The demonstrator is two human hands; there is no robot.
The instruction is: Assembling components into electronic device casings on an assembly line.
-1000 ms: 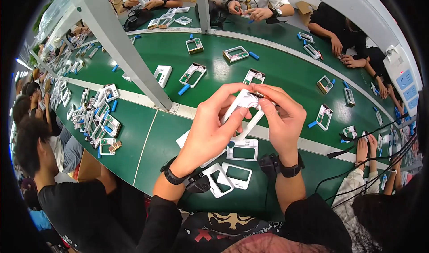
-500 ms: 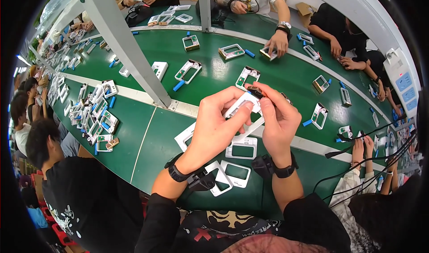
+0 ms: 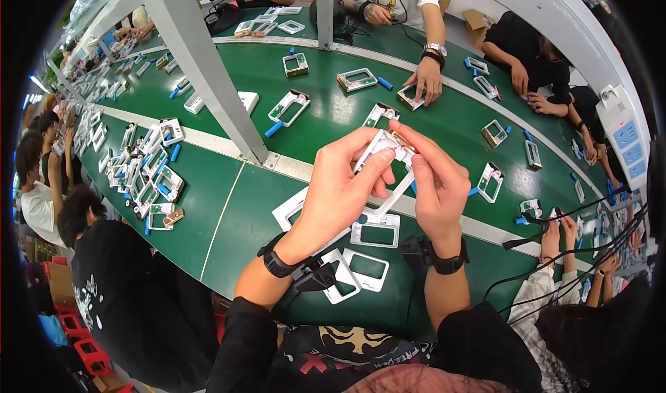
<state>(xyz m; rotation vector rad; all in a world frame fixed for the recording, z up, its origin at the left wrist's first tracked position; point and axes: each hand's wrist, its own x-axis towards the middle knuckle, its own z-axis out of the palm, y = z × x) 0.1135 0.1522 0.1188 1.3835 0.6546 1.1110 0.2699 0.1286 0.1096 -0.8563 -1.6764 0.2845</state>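
**Frame held between both hands**

The white plastic frame sits above the green table, long axis tilted from upper right to lower left. The left hand pinches its left edge; the right hand fingers close on its upper right corner. Both are equally near.

Your counter is deep green with pale stripes running across it. The frame you've got is white, wristbands are black, and little blue pieces are scattered around.
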